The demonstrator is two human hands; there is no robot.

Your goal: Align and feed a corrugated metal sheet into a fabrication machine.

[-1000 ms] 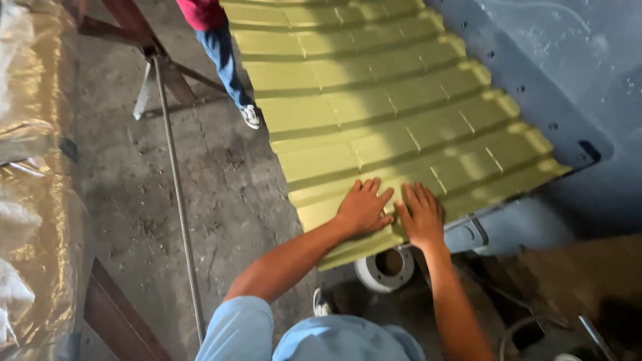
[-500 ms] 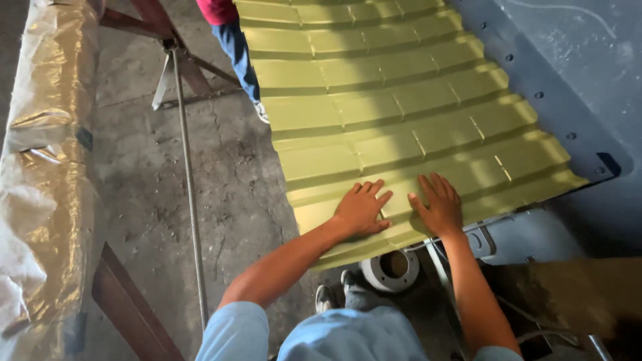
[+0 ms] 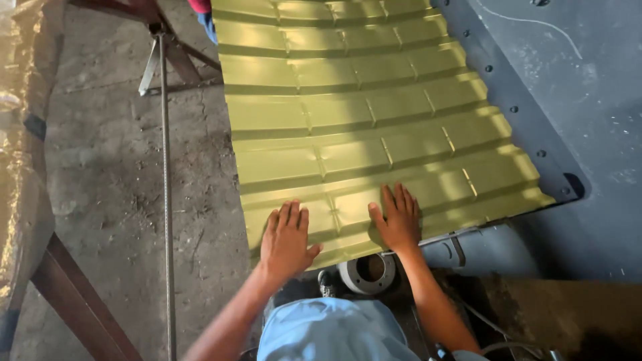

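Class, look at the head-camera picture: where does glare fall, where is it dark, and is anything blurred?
Head view: bright glare stripes cross the green ribbed sheet, strongest near its right edge; the left hand and right hand lie flat on it, sharp and evenly lit; the plastic wrap at left shines and looks soft; the grey plate and the lower right corner sit in shadow.

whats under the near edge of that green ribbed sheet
Just below the green ribbed sheet's near edge, a round metal ring and a grey machine surface show. Both hands, left and right, press flat on top. Whatever lies beneath the sheet is covered.
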